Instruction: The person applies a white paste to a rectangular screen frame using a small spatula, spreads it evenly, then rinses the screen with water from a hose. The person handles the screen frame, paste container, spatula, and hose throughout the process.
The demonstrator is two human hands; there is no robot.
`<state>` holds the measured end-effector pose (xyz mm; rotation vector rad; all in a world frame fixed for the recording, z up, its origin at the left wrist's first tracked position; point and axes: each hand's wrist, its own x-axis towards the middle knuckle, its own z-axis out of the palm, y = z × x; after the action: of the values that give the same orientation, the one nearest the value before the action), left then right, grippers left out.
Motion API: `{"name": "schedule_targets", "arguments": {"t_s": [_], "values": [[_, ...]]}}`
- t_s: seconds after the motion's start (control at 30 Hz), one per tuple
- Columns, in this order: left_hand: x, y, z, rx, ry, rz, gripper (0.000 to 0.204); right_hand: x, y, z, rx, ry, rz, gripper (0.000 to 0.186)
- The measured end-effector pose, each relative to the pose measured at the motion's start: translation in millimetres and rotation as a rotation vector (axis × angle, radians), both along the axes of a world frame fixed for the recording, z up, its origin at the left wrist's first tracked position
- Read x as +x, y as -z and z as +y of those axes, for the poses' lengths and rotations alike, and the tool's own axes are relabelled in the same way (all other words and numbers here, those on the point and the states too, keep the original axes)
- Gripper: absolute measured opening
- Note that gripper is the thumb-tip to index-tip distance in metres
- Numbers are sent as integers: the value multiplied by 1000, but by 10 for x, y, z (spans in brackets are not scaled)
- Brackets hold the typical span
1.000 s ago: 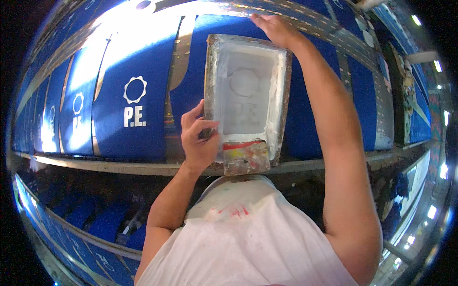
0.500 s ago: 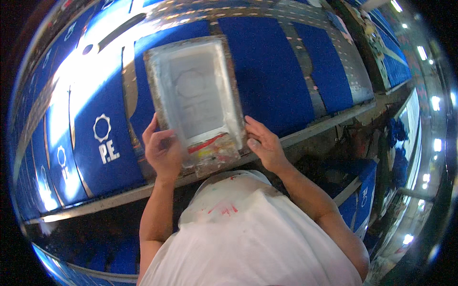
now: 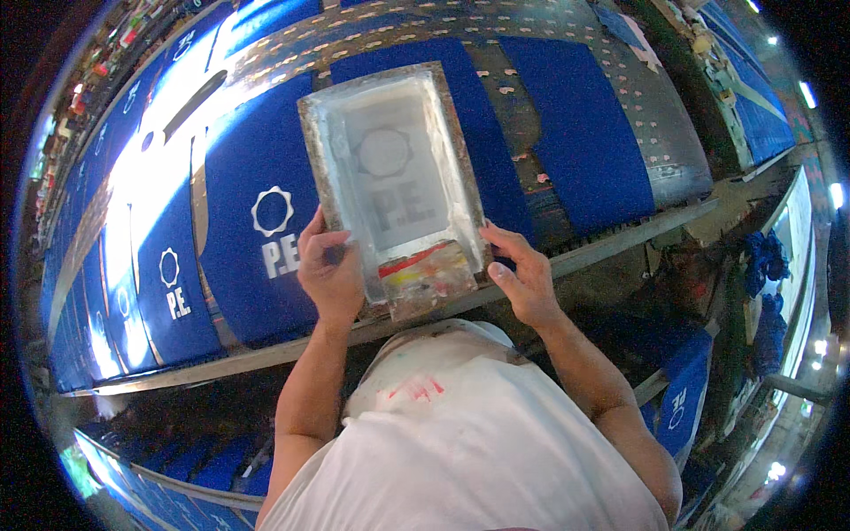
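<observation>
My left hand (image 3: pixel 333 276) and my right hand (image 3: pixel 524 276) grip the two long sides of a screen printing frame (image 3: pixel 315 150) near its lower end. Thumbs and fingers are closed on the rims. A ring-and-letter stencil shows in the pale mesh (image 3: pixel 385 181). Paint-stained tape, red and yellow, covers the near end of the frame. Behind the frame a blue fabric panel (image 3: pixel 487 146) shows on the table; whether the frame touches it I cannot tell. Just left lies another blue panel (image 3: pixel 235 168) bearing a white ring and lettering, partly hidden by my left hand.
More printed blue panels (image 3: pixel 173 257) line the table leftward, under a bright glare. A plain blue panel (image 3: pixel 589 142) lies to the right, before a bare dark strip of tabletop (image 3: pixel 668 164) with small pale spots. A long rail (image 3: pixel 611 239) edges the table. Below it hang more blue panels (image 3: pixel 677 403).
Both hands have moved the printing frame rightward along the table, from one blue panel to another. A white-printed panel now shows at its left. The view has shifted too.
</observation>
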<state>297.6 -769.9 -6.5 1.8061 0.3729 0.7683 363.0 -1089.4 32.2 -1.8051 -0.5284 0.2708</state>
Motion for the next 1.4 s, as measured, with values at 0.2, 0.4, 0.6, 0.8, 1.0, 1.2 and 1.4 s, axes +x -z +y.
{"name": "schedule_targets", "arguments": {"t_s": [0.2,0.4,0.6,0.8,1.0,1.2,1.4], "values": [[321,284,-643,176,-13,95,22,352,132,-708,-28,-9,2,59],[459,251,-925,-140,7,8,23,544,187,-960,-15,-58,-59,55],[510,235,-994,-177,-27,94,21,620,187,-1060,-21,-63,-39,53],[520,210,-989,-119,-51,147,19,648,278,-1080,-34,-75,-55,54],[514,96,-916,27,-24,386,38,635,226,-1046,-52,-20,-110,50],[997,-268,-485,524,-58,331,54,559,-218,-850,-185,-305,-513,45],[1835,95,-278,768,-178,214,45,506,-279,-447,-445,-482,-736,38]]}}
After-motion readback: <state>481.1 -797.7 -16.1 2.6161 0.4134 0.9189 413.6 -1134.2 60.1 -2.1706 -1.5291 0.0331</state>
